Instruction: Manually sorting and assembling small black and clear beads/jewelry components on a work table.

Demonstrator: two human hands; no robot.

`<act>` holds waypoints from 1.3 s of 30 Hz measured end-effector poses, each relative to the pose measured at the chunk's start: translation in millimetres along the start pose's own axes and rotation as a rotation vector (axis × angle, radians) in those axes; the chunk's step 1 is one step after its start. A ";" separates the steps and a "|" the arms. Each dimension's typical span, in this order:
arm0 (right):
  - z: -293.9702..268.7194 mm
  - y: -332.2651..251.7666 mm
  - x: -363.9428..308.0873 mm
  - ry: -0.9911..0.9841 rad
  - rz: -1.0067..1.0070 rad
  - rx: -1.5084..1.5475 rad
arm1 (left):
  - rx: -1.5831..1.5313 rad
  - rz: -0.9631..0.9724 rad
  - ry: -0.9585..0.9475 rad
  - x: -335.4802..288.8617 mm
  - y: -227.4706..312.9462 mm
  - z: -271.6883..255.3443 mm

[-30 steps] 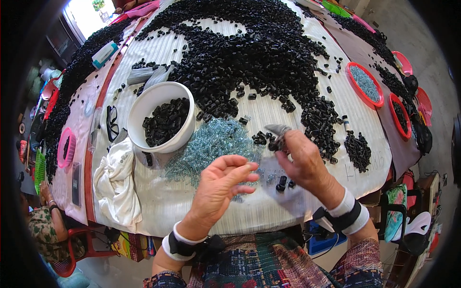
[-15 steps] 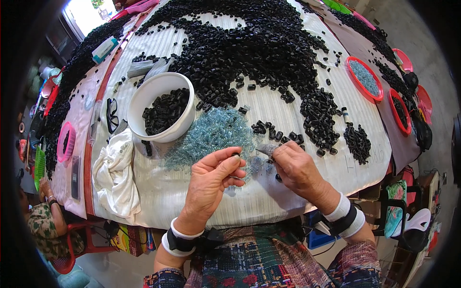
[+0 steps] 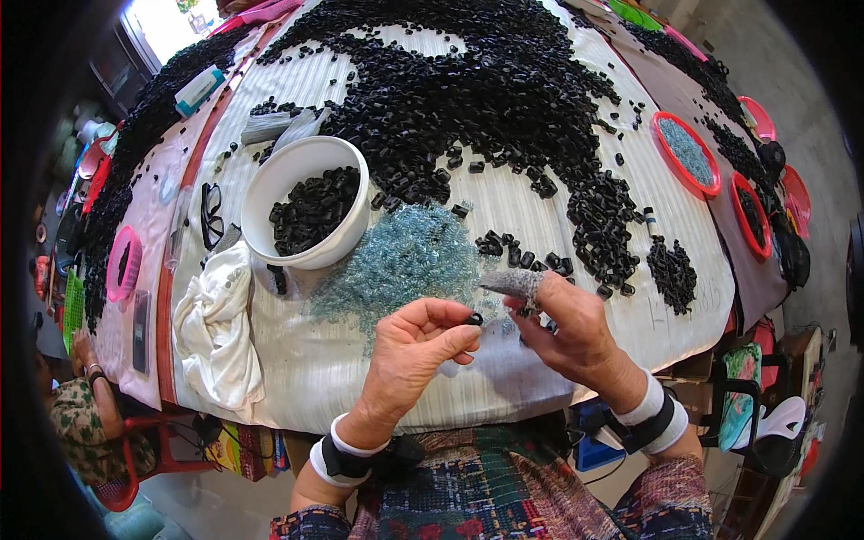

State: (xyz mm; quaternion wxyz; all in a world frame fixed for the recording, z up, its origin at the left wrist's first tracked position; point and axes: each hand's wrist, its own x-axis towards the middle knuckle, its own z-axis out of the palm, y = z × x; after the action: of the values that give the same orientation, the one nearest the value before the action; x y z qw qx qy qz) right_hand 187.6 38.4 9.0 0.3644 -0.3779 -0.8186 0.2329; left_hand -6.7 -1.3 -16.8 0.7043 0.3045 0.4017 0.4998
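Note:
Between thumb and fingertips, my left hand (image 3: 409, 351) pinches a small black ring-shaped plastic piece (image 3: 474, 319). Facing it a short way to the right is my right hand (image 3: 580, 328), its fingers curled in. A grey wrap with a dark pointed tip (image 3: 513, 284) covers one of its fingers; whatever lies between the curled fingers is too small to make out. Just beyond both hands spreads a heap of tiny translucent bluish pieces (image 3: 409, 256). Several loose black pieces (image 3: 522, 256) lie beyond my right hand.
A white bowl (image 3: 355, 225) of black parts stands left of the bluish heap, near a white cloth (image 3: 216, 333) and eyeglasses (image 3: 211, 216). A large black heap (image 3: 477, 90) covers the far table. Red-rimmed baskets (image 3: 661, 153) sit right. Another person's arm (image 3: 103, 387) shows at left.
My left hand has moved slightly right and nearer me, turning the black piece so its ring shape shows. My right hand has rotated, bringing the grey-wrapped finger into fuller view.

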 end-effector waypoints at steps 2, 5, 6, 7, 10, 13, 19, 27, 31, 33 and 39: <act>-5.7 -11.2 4.6 -0.033 -0.089 0.049 | 0.014 0.027 -0.014 -0.9 2.1 2.9; -4.1 -11.3 3.8 -0.031 -0.140 -0.025 | 0.074 0.082 -0.010 -2.3 4.2 7.4; -2.8 -10.4 3.5 -0.030 -0.161 -0.074 | 0.118 0.103 0.005 -2.9 4.2 8.3; -1.5 -11.2 3.7 -0.031 -0.162 -0.071 | 0.119 0.103 0.008 -3.4 3.7 8.8; 0.3 -15.4 4.5 -0.022 -0.178 -0.046 | 0.208 0.175 0.017 -4.9 1.5 11.1; -1.6 -17.9 4.6 -0.073 -0.180 -0.053 | 0.240 0.245 0.023 -5.4 -1.6 14.1; 0.6 -17.2 -0.1 -0.056 -0.248 -0.076 | 0.321 0.201 0.046 -4.0 -5.7 8.7; 6.4 -11.4 -3.1 0.079 -0.105 -0.023 | 0.082 0.086 -0.032 0.0 -7.1 6.6; 6.5 -6.9 -3.4 0.043 -0.156 -0.046 | 0.021 0.066 -0.059 1.9 -7.3 6.6; 9.4 -7.6 -4.2 0.033 -0.150 0.010 | -0.003 0.067 -0.067 2.9 -8.7 5.4; 11.4 -11.6 -3.3 0.039 -0.110 0.015 | -0.022 0.028 -0.055 3.0 -9.6 3.1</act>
State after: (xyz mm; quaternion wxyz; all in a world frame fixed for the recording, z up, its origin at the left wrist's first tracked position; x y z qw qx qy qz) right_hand 175.0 27.6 8.0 0.3954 -0.3340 -0.8292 0.2110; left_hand 0.8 -1.6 -24.0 0.7113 0.3160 0.3721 0.5057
